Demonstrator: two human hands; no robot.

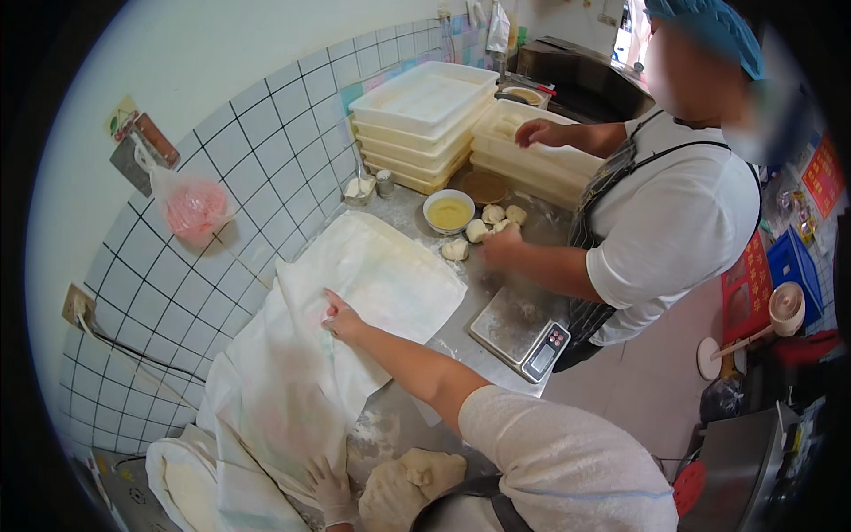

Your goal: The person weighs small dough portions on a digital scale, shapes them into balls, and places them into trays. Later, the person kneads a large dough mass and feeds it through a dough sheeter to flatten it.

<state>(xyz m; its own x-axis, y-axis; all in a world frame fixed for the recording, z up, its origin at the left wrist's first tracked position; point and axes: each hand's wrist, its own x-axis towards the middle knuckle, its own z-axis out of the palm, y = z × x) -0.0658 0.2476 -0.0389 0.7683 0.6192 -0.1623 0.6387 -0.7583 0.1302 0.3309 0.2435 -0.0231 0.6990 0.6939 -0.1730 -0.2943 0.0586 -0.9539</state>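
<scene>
A large white cloth [392, 266] with faint coloured patches is spread over the metal worktable, rumpled towards the wall. My right hand [344, 320] reaches across it and pinches a fold, with the index finger stretched out. Lower down, my left hand [327, 489] wears a thin clear glove and rests at the cloth's near edge; whether it grips the fabric cannot be made out. Just right of that hand lies a big lump of dough [405, 489] on the floured metal, partly hidden by my body.
A co-worker's hand [502, 247] touches small dough balls [477, 231] beside a bowl of yellow liquid [449, 212]. A digital scale [515, 326] stands at the table's right edge. Stacked plastic trays [425, 100] and a dough bin [532, 176] are behind. A pink-filled bag [193, 206] hangs on the wall.
</scene>
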